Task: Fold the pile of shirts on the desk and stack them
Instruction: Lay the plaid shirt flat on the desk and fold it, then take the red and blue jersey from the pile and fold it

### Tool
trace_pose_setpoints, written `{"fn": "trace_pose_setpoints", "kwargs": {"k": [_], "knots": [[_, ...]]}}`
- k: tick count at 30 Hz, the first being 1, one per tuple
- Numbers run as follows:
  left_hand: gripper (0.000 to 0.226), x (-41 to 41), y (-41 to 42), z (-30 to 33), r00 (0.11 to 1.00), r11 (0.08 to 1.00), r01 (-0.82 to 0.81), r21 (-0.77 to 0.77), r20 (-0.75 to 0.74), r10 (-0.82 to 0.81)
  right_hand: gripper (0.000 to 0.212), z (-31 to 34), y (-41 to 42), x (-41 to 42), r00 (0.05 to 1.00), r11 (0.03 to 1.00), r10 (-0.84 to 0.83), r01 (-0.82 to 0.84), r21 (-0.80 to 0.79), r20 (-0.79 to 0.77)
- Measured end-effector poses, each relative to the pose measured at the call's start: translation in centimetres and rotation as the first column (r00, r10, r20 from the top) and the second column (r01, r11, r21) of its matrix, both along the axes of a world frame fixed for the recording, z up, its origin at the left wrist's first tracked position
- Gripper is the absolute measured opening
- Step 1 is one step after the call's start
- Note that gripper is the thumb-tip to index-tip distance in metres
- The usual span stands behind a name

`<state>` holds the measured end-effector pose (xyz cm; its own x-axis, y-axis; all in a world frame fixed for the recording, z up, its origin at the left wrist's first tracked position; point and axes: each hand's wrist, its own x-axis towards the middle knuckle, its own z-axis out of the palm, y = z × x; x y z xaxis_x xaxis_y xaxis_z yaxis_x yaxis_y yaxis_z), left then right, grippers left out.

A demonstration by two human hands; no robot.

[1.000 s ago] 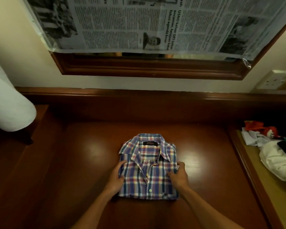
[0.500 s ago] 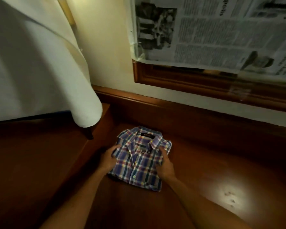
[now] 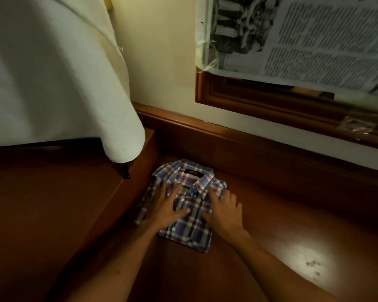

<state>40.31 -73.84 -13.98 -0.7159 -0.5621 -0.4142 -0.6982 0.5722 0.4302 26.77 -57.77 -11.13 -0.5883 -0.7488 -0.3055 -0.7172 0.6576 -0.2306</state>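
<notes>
Plaid shirt folded, flat on counter near 9 o'clock ledge. My left hand and right hand press it, fingers spread flat, gripping nothing. I'd smooth outward evenly, keep collar square, before stacking.

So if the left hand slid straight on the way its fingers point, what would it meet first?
Probably the shirt's collar, just beyond the left hand lying flat on the shirt; past that, the desk's back ledge.

My left hand lies flat, palm down, fingers spread. My right hand lies beside it, palm down, fingers straight. Both forearms are bare.
</notes>
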Motion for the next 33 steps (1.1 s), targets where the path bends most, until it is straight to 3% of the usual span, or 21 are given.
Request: {"fn": "trace_pose_setpoints", "kwargs": {"k": [1,3,5,13,20,23,27,33], "knots": [[0.098,0.0,0.1,-0.6,0.998,0.998,0.021,0.056,0.063,-0.025,0.087,-0.6,0.0,0.0,0.995,0.995,0.080,-0.083,0.056,0.057],[0.111,0.3,0.3,-1.8,0.978,0.996,0.090,0.026,0.186,-0.094,0.096,-2.6,0.1,0.0,0.974,0.961,0.177,-0.202,0.189,0.141],[0.116,0.4,-0.1,-2.5,0.962,0.992,0.126,-0.012,0.244,-0.120,0.098,-4.1,0.2,-0.1,0.970,0.948,0.182,-0.216,0.236,0.159],[0.115,-0.4,-2.8,-2.1,0.959,0.993,0.118,-0.027,0.263,-0.106,0.100,-3.9,-3.1,-0.4,0.972,0.937,0.158,-0.202,0.284,0.171],[0.117,0.5,-0.8,-0.4,0.955,0.998,0.047,0.039,0.290,-0.056,0.096,-2.3,-0.3,-0.2,0.952,0.937,0.190,-0.249,0.245,0.242],[0.106,0.6,1.9,0.8,0.982,1.000,0.005,0.028,0.188,-0.010,0.092,-1.2,2.3,0.2,0.943,0.979,0.103,-0.153,0.137,0.316],[0.090,-0.8,7.3,1.7,0.994,0.981,0.102,-0.163,0.062,-0.093,0.089,0.7,8.0,0.0,0.930,0.998,-0.069,0.060,0.036,0.360],[0.082,-6.7,19.5,2.9,0.943,0.943,0.331,-0.042,-0.026,-0.332,0.082,2.2,22.6,-2.1,0.840,0.902,-0.372,0.428,-0.059,0.395]]}}
